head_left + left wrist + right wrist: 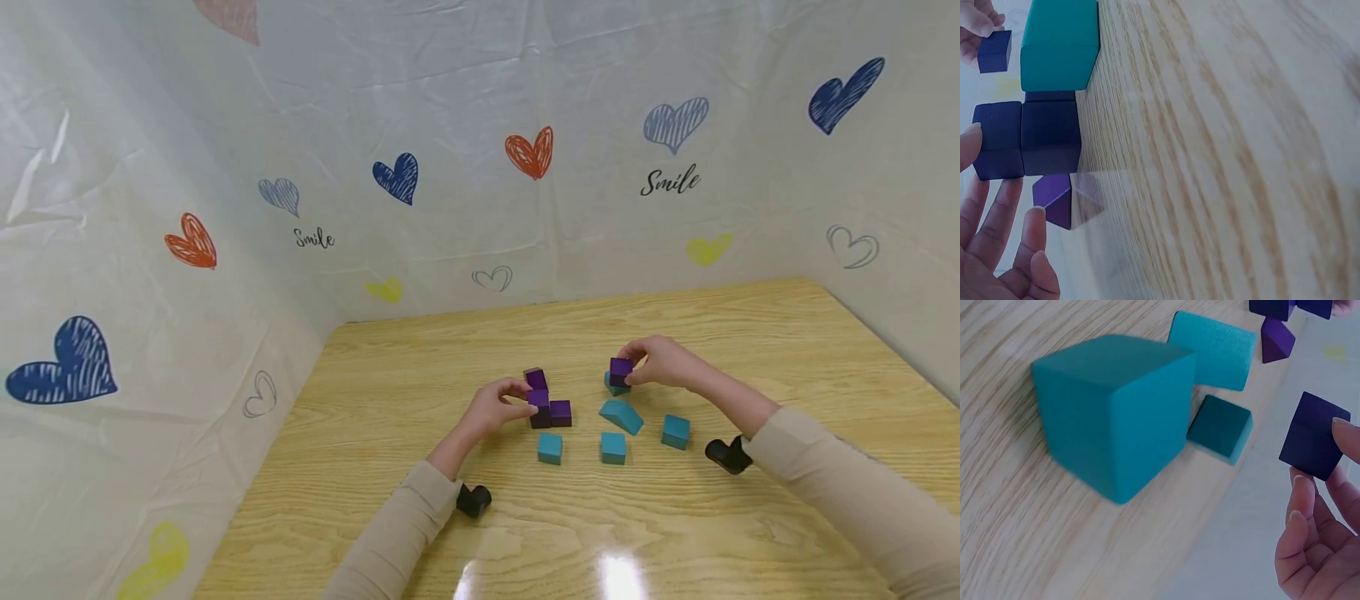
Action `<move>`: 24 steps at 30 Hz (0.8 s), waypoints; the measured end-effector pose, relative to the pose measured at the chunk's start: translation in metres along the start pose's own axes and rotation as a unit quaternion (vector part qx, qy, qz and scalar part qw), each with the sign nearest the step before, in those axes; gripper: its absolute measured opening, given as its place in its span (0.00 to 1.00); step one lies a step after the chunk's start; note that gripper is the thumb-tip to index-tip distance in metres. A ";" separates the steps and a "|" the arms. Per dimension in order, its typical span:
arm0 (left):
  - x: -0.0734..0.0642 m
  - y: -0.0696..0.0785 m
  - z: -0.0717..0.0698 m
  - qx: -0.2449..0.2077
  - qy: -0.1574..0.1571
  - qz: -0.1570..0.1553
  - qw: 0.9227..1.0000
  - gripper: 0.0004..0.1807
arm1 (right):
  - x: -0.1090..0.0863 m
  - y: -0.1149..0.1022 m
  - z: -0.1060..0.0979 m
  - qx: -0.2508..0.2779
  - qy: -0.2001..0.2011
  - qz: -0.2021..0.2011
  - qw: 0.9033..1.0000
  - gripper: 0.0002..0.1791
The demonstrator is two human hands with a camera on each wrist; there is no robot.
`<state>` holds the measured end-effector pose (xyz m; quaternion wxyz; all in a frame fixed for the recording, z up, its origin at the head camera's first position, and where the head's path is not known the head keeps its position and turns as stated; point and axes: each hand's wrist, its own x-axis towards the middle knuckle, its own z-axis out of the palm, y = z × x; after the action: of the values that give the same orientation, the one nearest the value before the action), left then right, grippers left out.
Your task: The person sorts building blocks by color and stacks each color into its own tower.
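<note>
My left hand (pixel 495 408) pinches a purple cube (pixel 999 140) between thumb and fingers. That cube sits flush on top of another purple cube (pixel 1052 137) on the table. Right beside this stack lies a purple block (pixel 561 413), and behind it a purple wedge-shaped block (pixel 535 378). Thumb and fingertips of my right hand (pixel 663 363) grip another purple cube (pixel 1315 436), raised off the table. In the head view it overlaps a teal cube (pixel 615 389); in the right wrist view the two stand apart.
On the wooden table (pixel 420 358), a teal triangular block (pixel 621 417) lies between the hands. Nearer the front are three teal cubes: left (pixel 550 449), middle (pixel 612 448) and right (pixel 676 432). A heart-printed white sheet (pixel 450 100) hangs behind and along the sides.
</note>
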<state>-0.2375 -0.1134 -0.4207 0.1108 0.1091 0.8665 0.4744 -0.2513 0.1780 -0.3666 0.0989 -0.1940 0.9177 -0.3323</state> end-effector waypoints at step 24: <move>-0.001 0.003 -0.001 -0.003 0.001 -0.010 1.000 0.15 | 0.023 -0.029 0.045 0.014 -0.022 -0.031 0.999 0.19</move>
<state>-0.2365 -0.1128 -0.4179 0.1157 0.0994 0.8662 0.4759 -0.2500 0.1226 -0.3830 0.1112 -0.2278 0.9043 -0.3436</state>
